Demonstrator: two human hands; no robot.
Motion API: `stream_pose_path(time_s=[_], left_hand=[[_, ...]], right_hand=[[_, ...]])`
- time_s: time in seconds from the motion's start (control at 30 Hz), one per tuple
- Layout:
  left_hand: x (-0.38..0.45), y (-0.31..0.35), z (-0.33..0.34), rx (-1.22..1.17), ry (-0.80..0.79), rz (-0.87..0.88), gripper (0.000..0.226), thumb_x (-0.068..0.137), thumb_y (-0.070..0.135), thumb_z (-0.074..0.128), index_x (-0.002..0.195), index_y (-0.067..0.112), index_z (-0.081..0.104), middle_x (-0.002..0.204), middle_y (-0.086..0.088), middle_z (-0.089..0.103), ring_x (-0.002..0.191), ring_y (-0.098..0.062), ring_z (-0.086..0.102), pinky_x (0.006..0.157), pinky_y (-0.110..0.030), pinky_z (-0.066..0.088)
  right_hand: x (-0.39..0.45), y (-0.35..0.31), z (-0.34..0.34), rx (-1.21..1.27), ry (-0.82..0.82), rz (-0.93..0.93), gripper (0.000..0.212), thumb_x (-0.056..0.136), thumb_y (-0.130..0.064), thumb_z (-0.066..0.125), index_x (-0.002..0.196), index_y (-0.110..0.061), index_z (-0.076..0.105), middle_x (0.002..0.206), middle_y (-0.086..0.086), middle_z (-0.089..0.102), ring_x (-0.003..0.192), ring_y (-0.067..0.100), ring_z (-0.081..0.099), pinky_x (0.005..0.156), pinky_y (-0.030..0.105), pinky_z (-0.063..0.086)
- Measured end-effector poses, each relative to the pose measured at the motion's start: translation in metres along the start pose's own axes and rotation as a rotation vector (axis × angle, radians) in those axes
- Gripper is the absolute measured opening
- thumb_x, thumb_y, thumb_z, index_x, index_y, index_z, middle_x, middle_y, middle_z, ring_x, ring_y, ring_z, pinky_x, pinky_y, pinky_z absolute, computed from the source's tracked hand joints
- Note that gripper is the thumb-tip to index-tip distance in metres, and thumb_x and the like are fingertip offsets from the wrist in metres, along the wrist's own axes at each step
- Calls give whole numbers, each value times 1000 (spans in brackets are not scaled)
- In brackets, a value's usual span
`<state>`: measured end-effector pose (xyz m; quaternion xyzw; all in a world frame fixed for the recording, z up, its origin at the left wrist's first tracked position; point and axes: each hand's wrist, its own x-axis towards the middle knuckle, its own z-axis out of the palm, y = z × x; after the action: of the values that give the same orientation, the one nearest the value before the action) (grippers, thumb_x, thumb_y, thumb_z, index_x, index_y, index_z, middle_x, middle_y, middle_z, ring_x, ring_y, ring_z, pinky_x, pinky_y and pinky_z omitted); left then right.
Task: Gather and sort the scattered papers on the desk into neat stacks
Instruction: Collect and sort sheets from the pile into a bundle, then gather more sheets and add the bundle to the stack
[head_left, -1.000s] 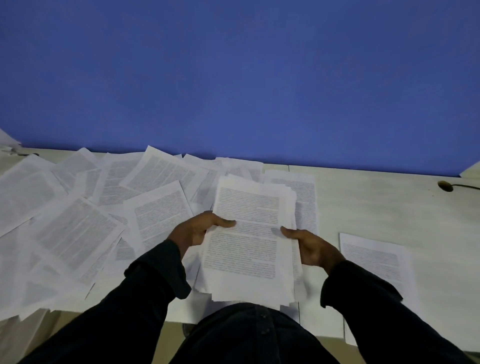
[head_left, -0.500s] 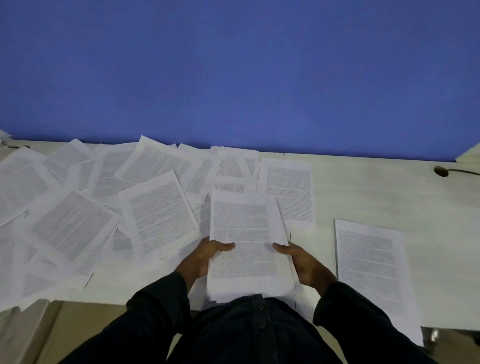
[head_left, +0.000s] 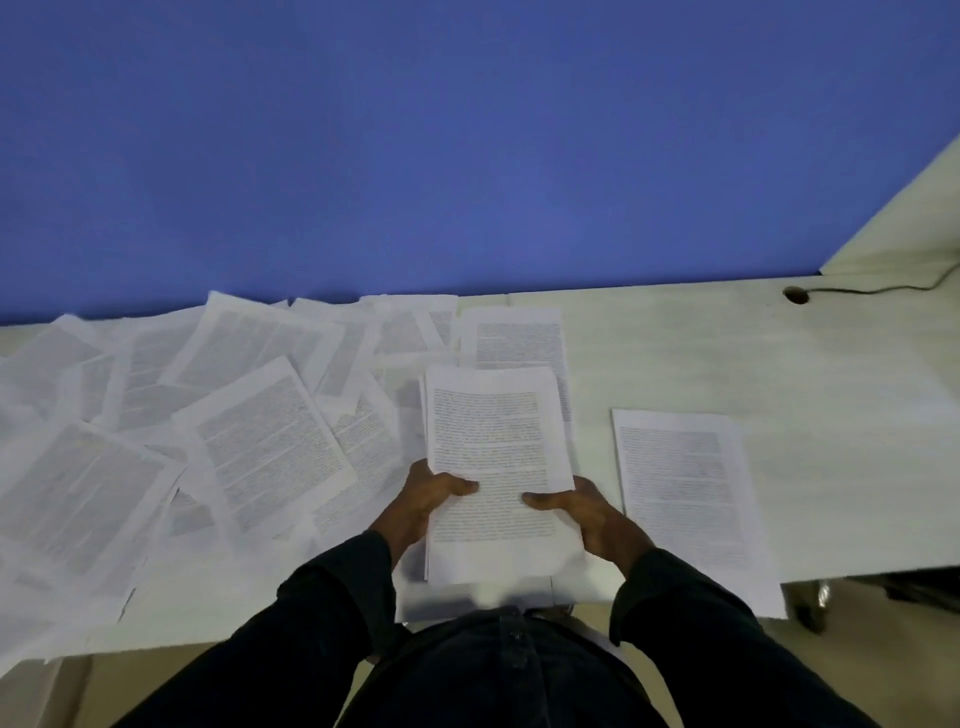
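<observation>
A gathered stack of printed pages (head_left: 493, 447) sits in front of me near the desk's front edge. My left hand (head_left: 423, 506) grips its left side with the thumb on top. My right hand (head_left: 587, 514) grips its right side the same way. Several loose printed sheets (head_left: 260, 441) lie overlapping and askew across the left half of the pale desk (head_left: 753, 364). One sheet (head_left: 517, 338) lies just behind the stack. Another single sheet (head_left: 685, 499) lies to the right and overhangs the front edge.
A blue wall rises behind the desk. A cable grommet (head_left: 796, 295) with a dark cable sits at the back right, by a pale side panel (head_left: 904, 228). The bare desk surface lies right of the single sheet.
The stack has been squared up and drawn toward me, with both hands sliding down to its lower part. The view has shifted, so more of the right desk shows.
</observation>
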<state>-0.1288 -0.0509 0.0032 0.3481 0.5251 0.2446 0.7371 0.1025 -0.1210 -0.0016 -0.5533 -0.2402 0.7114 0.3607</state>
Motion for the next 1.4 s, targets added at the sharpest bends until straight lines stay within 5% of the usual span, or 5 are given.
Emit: stream_pose_path(time_s=[0.3,0.73,1.03,1.17,1.4], left_hand=[[56,-20,154,447,-65,-43,21,80,7,83,98,13,75,100,-3,74,85,-17,72,67,-33,63],[76,-53,229,816,61,-44,49,68,36,92,91,3,64,83,-9,70,66,-26,71,36,-29,52],[75,-32,143,734,359,-92,29,78,23,70,93,0,65,82,-13,71,53,-24,70,36,-32,54],[52,-24,73,668,581,0,24,79,17,69,99,6,62,93,-7,69,79,-29,71,67,-35,60],[-3,-30,-32,663,962,-5,45,80,10,70,121,-3,56,111,-23,61,104,-39,59,84,-38,46]], right_hand=[[-83,13,-154,-251,759,-59,14,88,-15,81,94,-4,73,90,6,73,76,19,68,63,22,55],[-97,44,-204,-657,1237,24,39,84,-31,77,117,-18,61,110,4,63,100,23,61,83,42,56],[9,-16,-118,-705,818,-253,17,93,-19,65,109,-20,66,95,-1,70,90,20,68,73,32,54],[68,-36,-68,-914,541,-305,34,94,-22,67,128,-16,62,125,4,67,120,24,61,95,37,52],[130,-35,8,-1615,118,-161,88,100,-67,38,165,-21,1,171,16,-8,158,38,-7,124,60,9]])
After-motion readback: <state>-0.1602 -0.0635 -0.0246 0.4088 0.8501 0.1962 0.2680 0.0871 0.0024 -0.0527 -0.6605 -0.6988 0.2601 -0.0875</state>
